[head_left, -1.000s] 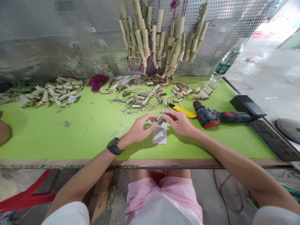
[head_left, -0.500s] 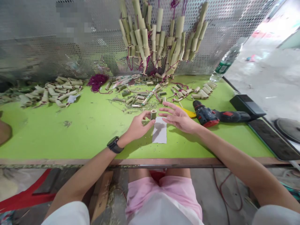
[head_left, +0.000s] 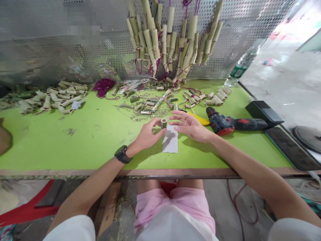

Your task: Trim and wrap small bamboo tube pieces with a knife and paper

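A short bamboo tube (head_left: 164, 124), open end up and with no cord visible on it, is pinched in the left hand (head_left: 147, 135) beside the far edge of a white paper (head_left: 170, 142) on the tabletop (head_left: 100, 144). The right hand (head_left: 192, 128) is empty, fingers spread near it. Beyond, corded bamboo bundles (head_left: 192, 28) already hang, while cut pieces (head_left: 217, 99) lie unhung.

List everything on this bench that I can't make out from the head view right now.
- Bamboo tube: partly covered by the fingers of the left hand.
- Yellow-handled tool: partly behind the right hand.
- Bottle label: print too small to read.
- Watch: dial too small and slanted to read.
- Rounded shape at far left: cut off by the left edge.

All in the head view.
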Tool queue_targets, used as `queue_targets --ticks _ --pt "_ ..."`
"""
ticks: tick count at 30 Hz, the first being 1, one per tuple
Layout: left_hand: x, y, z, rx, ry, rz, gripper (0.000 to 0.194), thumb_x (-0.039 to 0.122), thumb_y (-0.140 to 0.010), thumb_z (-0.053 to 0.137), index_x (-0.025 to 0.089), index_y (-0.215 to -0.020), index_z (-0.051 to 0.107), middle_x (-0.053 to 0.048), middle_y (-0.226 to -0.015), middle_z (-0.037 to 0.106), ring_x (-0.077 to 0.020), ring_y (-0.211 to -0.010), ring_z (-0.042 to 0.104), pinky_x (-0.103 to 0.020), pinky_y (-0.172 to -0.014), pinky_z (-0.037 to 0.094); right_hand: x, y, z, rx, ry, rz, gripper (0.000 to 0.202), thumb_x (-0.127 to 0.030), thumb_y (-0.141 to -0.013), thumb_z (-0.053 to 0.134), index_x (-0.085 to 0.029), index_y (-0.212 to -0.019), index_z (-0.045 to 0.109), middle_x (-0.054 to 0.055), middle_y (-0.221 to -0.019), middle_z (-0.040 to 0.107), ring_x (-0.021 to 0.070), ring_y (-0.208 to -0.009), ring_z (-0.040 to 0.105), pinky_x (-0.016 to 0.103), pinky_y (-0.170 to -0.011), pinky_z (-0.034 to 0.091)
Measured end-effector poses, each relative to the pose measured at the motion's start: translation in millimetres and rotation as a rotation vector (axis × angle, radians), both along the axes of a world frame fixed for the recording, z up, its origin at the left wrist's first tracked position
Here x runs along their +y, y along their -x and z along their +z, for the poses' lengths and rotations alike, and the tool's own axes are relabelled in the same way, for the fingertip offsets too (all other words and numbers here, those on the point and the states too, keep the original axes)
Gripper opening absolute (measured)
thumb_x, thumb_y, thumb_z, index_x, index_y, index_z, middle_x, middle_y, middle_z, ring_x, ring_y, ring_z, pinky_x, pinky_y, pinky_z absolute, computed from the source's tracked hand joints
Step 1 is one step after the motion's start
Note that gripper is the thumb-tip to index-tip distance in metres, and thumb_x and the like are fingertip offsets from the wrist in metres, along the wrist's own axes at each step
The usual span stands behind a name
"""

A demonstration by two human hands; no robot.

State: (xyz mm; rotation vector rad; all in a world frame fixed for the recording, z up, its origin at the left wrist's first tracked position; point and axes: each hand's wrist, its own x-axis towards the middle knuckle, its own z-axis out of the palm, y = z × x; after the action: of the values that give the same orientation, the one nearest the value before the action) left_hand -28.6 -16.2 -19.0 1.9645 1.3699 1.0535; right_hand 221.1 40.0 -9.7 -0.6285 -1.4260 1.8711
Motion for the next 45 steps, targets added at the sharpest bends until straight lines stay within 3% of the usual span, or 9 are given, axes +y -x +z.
queue_targets --ticks 11,17,25,30,36,42,45 --pt "1 1 0.0 0.097 -0.036 -0.007 0.033 0.035 -0.100 0.072 0.020 -0.129 0.070 -0.010 -0.123 0.081 -0.0269 -0.113 0.077 -0.041 -0.097 0.062 1 3 0.9 -0.056 0.017 -0.041 0.052 -0.030 -0.071 0.102 -0.030 -0.118 0.080 0.007 -0.136 0.076 0.0288 -0.128 0.072 0.049 -0.106 0.063" --pt "0 0 2.9 0.101 -0.015 -0.009 0.032 0.037 -0.100 0.071 0.020 -0.127 0.070 -0.010 -0.122 0.081 -0.0274 -0.112 0.077 -0.043 -0.097 0.062 2 3 0.4 -0.136 0.032 -0.046 0.054 -0.033 -0.072 0.102 -0.028 -0.122 0.080 0.009 -0.125 0.082 0.0329 -0.137 0.069 0.051 -0.106 0.063" --pt "2 1 1.2 0.115 -0.026 -0.027 0.029 0.040 -0.100 0.070 0.021 -0.122 0.070 -0.011 -0.120 0.080 -0.0289 -0.111 0.076 -0.045 -0.097 0.062 2 1 0.9 -0.030 0.007 -0.008 0.044 -0.037 -0.081 0.097 -0.032 -0.122 0.081 0.004 -0.137 0.079 0.0291 -0.142 0.067 0.043 -0.110 0.061" --pt "3 2 -1.1 0.110 -0.038 -0.051 0.027 0.042 -0.101 0.070 0.022 -0.119 0.069 -0.010 -0.119 0.080 -0.0284 -0.110 0.076 -0.046 -0.098 0.060 2 -2 6.1 0.015 0.057 0.027 0.040 -0.031 -0.084 0.093 -0.033 -0.121 0.081 0.004 -0.144 0.076 0.0263 -0.143 0.067 0.039 -0.116 0.059" --pt "4 2 -4.1 0.144 -0.033 -0.056 0.022 0.040 -0.101 0.070 0.023 -0.115 0.069 -0.009 -0.114 0.079 -0.0277 -0.106 0.075 -0.045 -0.096 0.059 5 -4 8.0 0.029 0.123 0.021 0.040 -0.028 -0.083 0.089 -0.030 -0.122 0.079 0.006 -0.152 0.072 0.0282 -0.141 0.068 0.042 -0.117 0.060" --pt "8 3 -11.6 0.280 -0.018 -0.078 0.025 0.045 -0.101 0.072 0.023 -0.112 0.071 -0.009 -0.111 0.080 -0.0286 -0.103 0.074 -0.046 -0.096 0.056 5 -1 6.8 0.011 0.087 -0.009 0.034 -0.037 -0.083 0.093 -0.031 -0.114 0.082 0.007 -0.145 0.075 0.0283 -0.137 0.070 0.042 -0.107 0.065" --pt "8 4 -13.2 0.322 -0.029 -0.081 0.025 0.044 -0.100 0.072 0.023 -0.113 0.072 -0.007 -0.108 0.080 -0.0279 -0.102 0.073 -0.046 -0.097 0.055 5 -2 13.2 -0.067 -0.015 -0.106 0.034 -0.051 -0.084 0.094 -0.030 -0.108 0.082 0.006 -0.122 0.083 0.0237 -0.113 0.080 0.035 -0.087 0.070"
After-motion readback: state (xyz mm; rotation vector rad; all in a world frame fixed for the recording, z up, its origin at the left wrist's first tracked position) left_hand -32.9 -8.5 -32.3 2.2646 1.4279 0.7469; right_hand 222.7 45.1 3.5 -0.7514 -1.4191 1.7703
